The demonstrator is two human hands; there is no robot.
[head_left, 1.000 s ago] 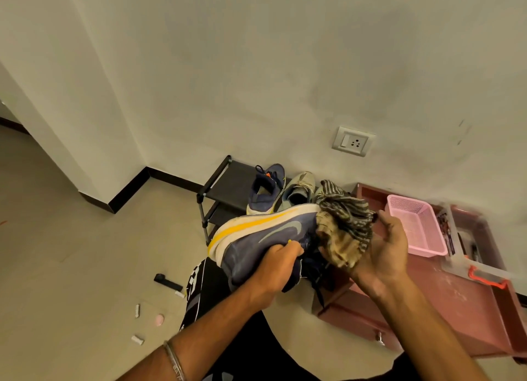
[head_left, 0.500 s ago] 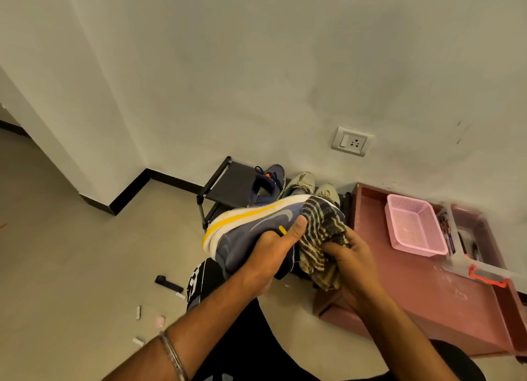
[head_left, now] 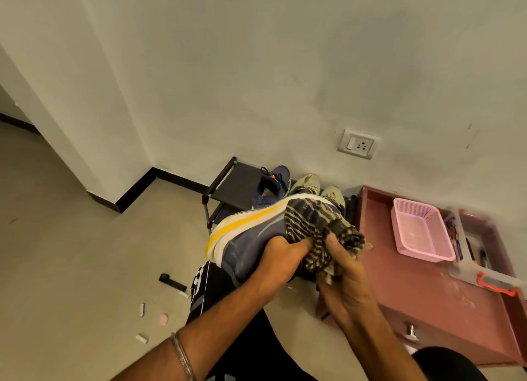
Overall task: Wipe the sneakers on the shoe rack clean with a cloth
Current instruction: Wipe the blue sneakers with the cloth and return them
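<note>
The left hand (head_left: 281, 262) grips a grey-blue sneaker with a yellow-striped white sole (head_left: 245, 238); the right hand (head_left: 346, 278) clutches a bunched brown striped cloth (head_left: 316, 224) pressed against it.

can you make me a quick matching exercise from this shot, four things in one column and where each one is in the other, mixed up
1. grey-blue sneaker with yellow sole stripe
2. brown-and-cream striped cloth
3. pink plastic basket
4. pair of beige sneakers

A. on the black shoe rack
B. held in the left hand
C. on the reddish-brown cabinet
D. gripped by the right hand, pressed on the shoe

Pairs: 1-B, 2-D, 3-C, 4-A
</note>
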